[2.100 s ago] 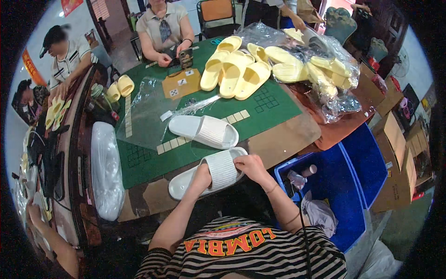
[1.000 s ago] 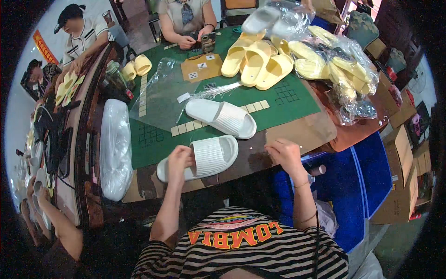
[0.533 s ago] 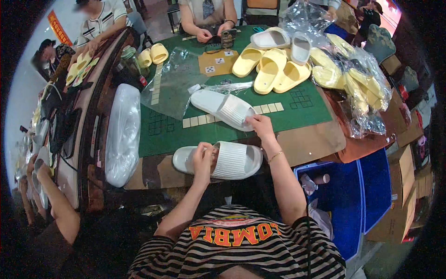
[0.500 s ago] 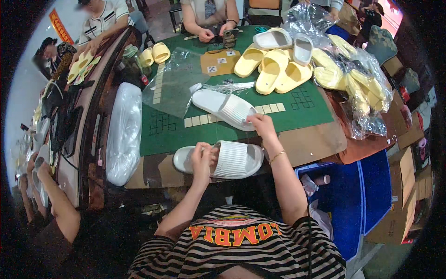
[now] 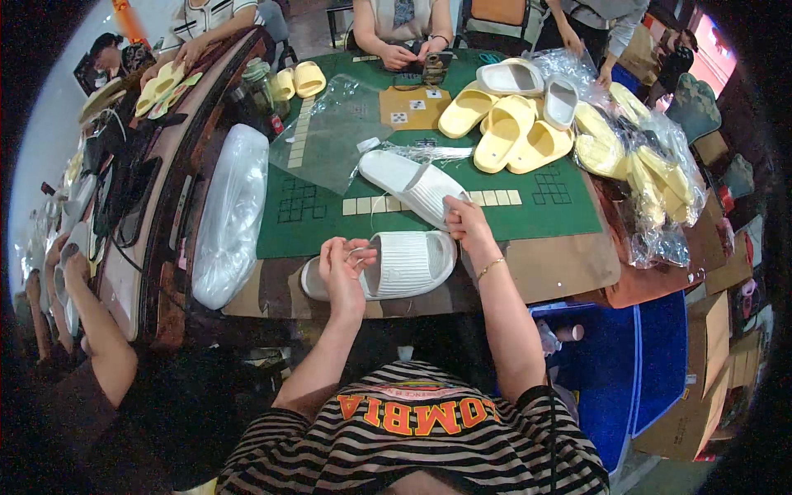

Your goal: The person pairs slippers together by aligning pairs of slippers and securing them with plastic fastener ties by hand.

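Head view showed the right hand (image 5: pixel 466 219) gripping the farther white slipper (image 5: pixel 412 186). The nearer slipper (image 5: pixel 404 266) lay along the near table edge (image 5: pixel 544 268), under the left hand (image 5: pixel 343 266), whose grip I could not tell.

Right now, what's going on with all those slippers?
The person's right hand holds the farther white slide sandal near its toe end. The left hand is at the nearer white slide sandal, by its strap; whether they touch is unclear. Beyond, yellow slide sandals sit piled on the green mat, with two more white ones.
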The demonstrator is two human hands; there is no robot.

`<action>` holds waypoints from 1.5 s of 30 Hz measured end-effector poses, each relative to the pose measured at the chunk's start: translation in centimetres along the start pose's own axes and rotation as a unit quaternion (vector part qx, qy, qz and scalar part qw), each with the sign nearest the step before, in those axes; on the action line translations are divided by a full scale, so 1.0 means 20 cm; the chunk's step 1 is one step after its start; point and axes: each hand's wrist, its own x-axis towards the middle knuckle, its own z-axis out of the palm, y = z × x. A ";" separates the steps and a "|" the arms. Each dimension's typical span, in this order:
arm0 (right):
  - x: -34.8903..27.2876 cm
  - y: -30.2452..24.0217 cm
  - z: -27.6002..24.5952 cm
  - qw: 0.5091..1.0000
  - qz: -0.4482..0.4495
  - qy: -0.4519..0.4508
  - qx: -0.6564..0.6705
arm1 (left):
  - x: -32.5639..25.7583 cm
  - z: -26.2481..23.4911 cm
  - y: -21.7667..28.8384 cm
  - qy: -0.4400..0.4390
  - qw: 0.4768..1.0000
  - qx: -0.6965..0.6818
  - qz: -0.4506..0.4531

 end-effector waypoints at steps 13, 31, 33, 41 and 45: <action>-0.14 -0.10 -0.03 0.967 0.002 -0.129 -0.219 | -0.10 -0.08 0.01 -0.150 0.977 0.126 -0.084; -0.38 0.00 -0.18 0.983 -0.153 -0.019 -0.099 | 0.36 -0.11 0.04 -0.099 0.946 0.306 0.035; -0.42 0.00 -0.26 0.984 -0.123 -0.050 -0.118 | 0.35 -0.08 -0.02 -0.153 0.938 0.310 -0.032; -0.35 0.00 -0.17 0.830 -0.340 -0.027 -0.442 | 0.42 0.01 -0.21 -0.204 0.786 0.572 0.112; -0.19 0.08 -0.05 0.873 -0.293 -0.028 -0.389 | 0.39 0.10 -0.20 -0.213 0.778 0.589 0.054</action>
